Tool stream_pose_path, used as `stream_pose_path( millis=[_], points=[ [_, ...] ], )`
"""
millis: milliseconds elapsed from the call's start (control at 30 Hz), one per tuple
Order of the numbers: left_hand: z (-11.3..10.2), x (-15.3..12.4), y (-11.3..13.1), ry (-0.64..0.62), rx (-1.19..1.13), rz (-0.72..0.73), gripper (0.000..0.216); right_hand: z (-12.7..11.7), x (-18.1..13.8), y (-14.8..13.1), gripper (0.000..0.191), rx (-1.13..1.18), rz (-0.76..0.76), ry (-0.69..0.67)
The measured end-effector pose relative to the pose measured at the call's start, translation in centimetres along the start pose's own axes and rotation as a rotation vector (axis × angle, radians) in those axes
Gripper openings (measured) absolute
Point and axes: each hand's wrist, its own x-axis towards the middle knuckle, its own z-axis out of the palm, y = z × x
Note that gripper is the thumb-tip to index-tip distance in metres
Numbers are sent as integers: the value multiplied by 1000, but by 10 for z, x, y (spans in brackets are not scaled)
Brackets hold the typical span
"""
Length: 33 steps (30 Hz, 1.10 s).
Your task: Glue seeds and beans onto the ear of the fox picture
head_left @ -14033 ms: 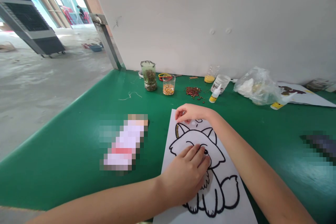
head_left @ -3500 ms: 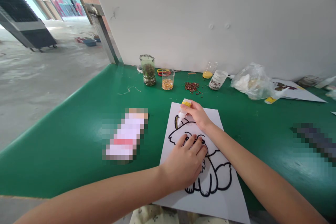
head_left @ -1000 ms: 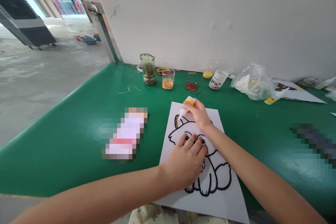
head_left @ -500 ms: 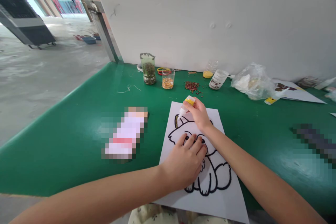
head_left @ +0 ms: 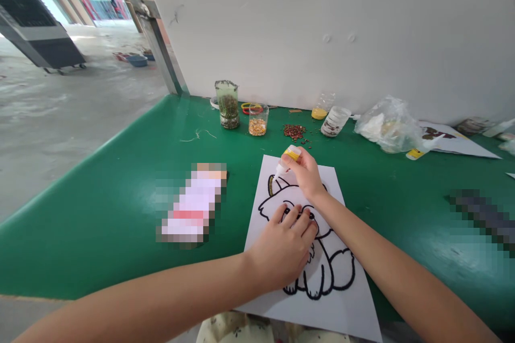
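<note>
A sheet of white paper [head_left: 346,313] with a black-outlined animal drawing lies in front of me. My left hand [head_left: 284,246] rests flat on it, fingers spread over the animal's face. In my right hand [head_left: 306,171] is a small glue bottle [head_left: 292,152] with a yellow label, tilted with its white nozzle down at the drawing's left ear [head_left: 271,185]. Greenish-yellow bits line that ear's edge. Whether glue is coming out is too small to tell.
Along the back of the green table [head_left: 120,198] stand a cup of green grains [head_left: 228,110], a cup of corn kernels [head_left: 257,124], a pile of reddish beans [head_left: 294,132], a tipped clear cup [head_left: 335,122] and a plastic bag [head_left: 386,126]. A pixelated flat object [head_left: 195,203] lies left.
Almost nothing differs. The view has shifted very slightly, and both hands keep their places, with the glue bottle's nozzle still at the left ear.
</note>
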Motion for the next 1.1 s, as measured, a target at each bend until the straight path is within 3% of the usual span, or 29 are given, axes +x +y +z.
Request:
stream_pose_path(
  millis=[1100],
  points=[
    [0,0,0,2,-4,-1,36,1,-4,-7,25,-77,-106,9]
  ],
)
